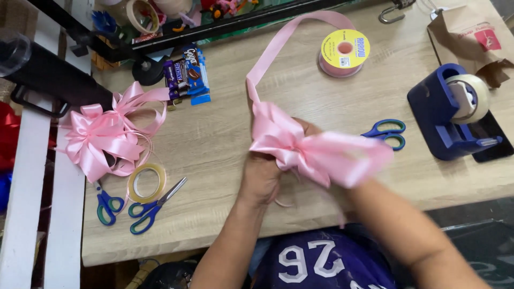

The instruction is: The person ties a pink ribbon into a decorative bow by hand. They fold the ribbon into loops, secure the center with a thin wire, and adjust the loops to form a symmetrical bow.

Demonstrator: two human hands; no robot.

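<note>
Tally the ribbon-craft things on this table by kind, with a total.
Pink ribbon bows: 2 (finished bow, bow in hands)
Ribbon spool: 1
Scissors: 3 ()
Tape dispenser: 1
Loose tape roll: 1
Total: 8

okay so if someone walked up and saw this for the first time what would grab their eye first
Probably the glossy pink satin ribbon bow at the centre of the pale wooden table, gripped by the left hand; the right hand is hidden behind its loops. A tail runs up to the pink ribbon spool with a yellow label. Finished pink bows lie at the left edge, and a blue tape dispenser stands right.
</note>
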